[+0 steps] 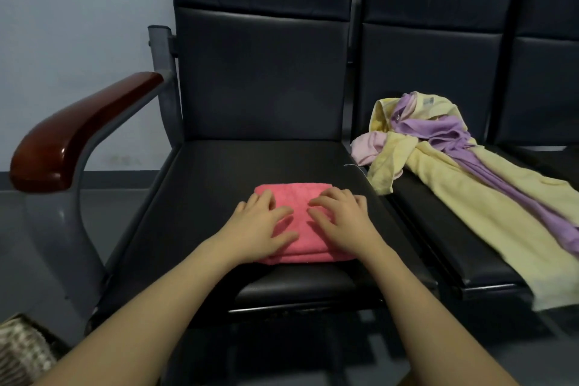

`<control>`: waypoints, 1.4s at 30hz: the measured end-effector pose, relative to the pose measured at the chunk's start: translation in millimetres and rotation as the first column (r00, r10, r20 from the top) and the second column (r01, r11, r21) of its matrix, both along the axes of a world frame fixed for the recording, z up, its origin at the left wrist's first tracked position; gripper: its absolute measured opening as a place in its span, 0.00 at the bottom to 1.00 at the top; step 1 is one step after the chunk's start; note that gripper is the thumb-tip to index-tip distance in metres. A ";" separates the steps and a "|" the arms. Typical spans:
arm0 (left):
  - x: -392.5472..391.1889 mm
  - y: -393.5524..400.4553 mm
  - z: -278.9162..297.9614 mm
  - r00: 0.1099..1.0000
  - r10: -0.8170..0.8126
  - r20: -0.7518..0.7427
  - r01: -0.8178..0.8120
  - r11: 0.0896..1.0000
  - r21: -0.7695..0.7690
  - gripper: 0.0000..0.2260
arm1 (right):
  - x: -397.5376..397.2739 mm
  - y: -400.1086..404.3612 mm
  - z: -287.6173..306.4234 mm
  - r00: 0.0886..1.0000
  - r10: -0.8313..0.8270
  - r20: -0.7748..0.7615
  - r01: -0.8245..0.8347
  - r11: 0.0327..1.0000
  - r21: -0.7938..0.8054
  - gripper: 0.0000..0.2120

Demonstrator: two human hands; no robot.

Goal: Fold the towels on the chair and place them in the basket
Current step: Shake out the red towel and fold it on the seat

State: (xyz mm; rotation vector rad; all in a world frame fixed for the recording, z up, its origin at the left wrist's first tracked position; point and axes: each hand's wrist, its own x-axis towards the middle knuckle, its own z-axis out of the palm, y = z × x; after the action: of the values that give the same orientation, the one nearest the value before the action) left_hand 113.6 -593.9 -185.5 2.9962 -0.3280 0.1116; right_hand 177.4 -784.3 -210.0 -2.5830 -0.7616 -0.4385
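A pink towel (297, 197) lies folded into a small rectangle on the front half of the black chair seat (200, 197). My left hand (260, 226) rests flat on its left part, fingers spread. My right hand (341, 222) rests flat on its right part, fingers pointing left toward the other hand. Unfolded towels lie on the neighbouring seat to the right: a long yellow one (470, 207), a purple one (451, 135) across it, and a pale pink one (368, 147) bunched at the seat's back left. A woven basket's edge (18, 351) shows at the bottom left corner.
The chair has a brown wooden armrest (72, 135) on a grey metal frame at the left. A third black seat (548, 72) stands at the far right. Grey floor lies under and left of the chairs.
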 end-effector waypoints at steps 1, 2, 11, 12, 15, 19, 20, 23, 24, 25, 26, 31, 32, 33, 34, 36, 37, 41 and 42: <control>-6.0 -0.4 -2.3 1.000 -0.008 -0.003 0.008 1.000 0.023 0.24 | -6.9 0.2 -1.1 0.999 0.051 -0.007 -0.051 0.999 0.020 0.12; -11.8 0.0 -4.7 1.000 -0.013 0.000 0.013 0.999 0.038 0.25 | -13.4 -1.0 -2.6 0.995 0.095 -0.016 -0.095 0.995 0.040 0.10; -42.0 22.4 -20.9 0.979 -0.118 0.168 0.143 0.980 -0.140 0.08 | -51.7 -31.5 -13.1 0.989 0.144 -0.019 -0.143 0.988 0.058 0.11; -42.9 24.1 -22.7 0.965 -0.133 0.226 0.169 0.975 -0.148 0.05 | -52.0 -34.2 -14.6 0.992 0.129 -0.013 -0.128 0.990 0.062 0.11; -45.3 25.5 -26.1 0.927 -0.139 0.348 0.198 0.970 -0.142 0.05 | -50.0 -40.9 -20.7 0.997 0.083 0.007 -0.084 0.993 0.087 0.07; -49.5 20.1 -30.2 0.932 -0.133 0.337 0.179 0.978 -0.111 0.04 | -51.8 -43.4 -26.0 0.993 0.050 0.111 -0.061 0.994 0.096 0.05; -50.2 19.0 -29.9 0.938 -0.126 0.324 0.172 0.978 -0.118 0.04 | -53.3 -43.4 -24.5 0.986 0.035 0.166 -0.050 0.995 0.090 0.07; -49.5 19.3 -30.8 0.941 -0.099 0.324 0.146 0.982 -0.123 0.11 | -55.3 -47.9 -18.1 0.973 0.063 0.220 -0.064 0.998 -0.001 0.11; -49.1 19.3 -31.9 0.939 -0.104 0.328 0.147 0.983 -0.109 0.13 | -55.9 -50.1 -18.6 0.976 0.080 0.200 -0.073 0.996 -0.042 0.13; -48.6 19.4 -33.8 0.940 -0.106 0.324 0.146 0.984 -0.102 0.15 | -57.3 -52.5 -20.1 0.982 0.086 0.167 -0.076 0.995 -0.063 0.15; -47.5 19.6 -36.2 0.947 -0.099 0.304 0.138 0.984 -0.109 0.17 | -57.9 -54.2 -22.5 0.987 0.086 0.135 -0.078 0.995 -0.062 0.18; -42.6 22.3 -39.6 0.974 -0.049 0.223 0.112 0.953 -0.281 0.28 | -53.1 -57.8 -24.4 0.998 0.063 -0.011 -0.062 0.998 0.014 0.18; -41.5 24.5 -40.3 0.975 -0.032 0.219 0.101 0.945 -0.312 0.26 | -51.1 -58.5 -24.7 0.998 0.057 -0.021 -0.056 0.998 0.016 0.15; -40.9 26.5 -40.9 0.977 -0.013 0.212 0.086 0.937 -0.339 0.24 | -49.3 -59.1 -25.1 0.998 0.051 -0.026 -0.051 0.999 0.017 0.12; -40.8 27.2 -40.7 0.978 0.000 0.210 0.077 0.929 -0.361 0.22 | -48.3 -59.2 -25.5 0.999 0.046 -0.028 -0.045 0.999 0.020 0.10; -40.7 26.8 -38.9 0.978 0.013 0.207 0.067 0.923 -0.379 0.20 | -47.4 -58.1 -24.9 0.999 0.033 -0.026 -0.032 0.999 0.035 0.07; -41.2 26.2 -37.5 0.978 0.016 0.210 0.067 0.921 -0.383 0.19 | -47.2 -57.3 -24.4 0.999 0.027 -0.039 -0.024 0.998 0.058 0.05; -40.4 28.7 -32.6 0.978 0.040 0.204 0.048 0.910 -0.411 0.15 | -47.0 -56.6 -22.1 0.993 0.016 -0.118 0.006 0.983 0.185 0.03; -39.9 29.5 -32.8 0.979 0.039 0.200 0.047 0.913 -0.406 0.15 | -47.1 -57.3 -22.5 0.993 0.018 -0.115 0.001 0.987 0.163 0.04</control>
State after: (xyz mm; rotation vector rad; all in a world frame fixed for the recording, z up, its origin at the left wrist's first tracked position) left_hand 73.7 -564.4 -218.2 2.5697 -0.2882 0.4342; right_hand 130.3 -841.6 -232.5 -2.4282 -0.6677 -0.3303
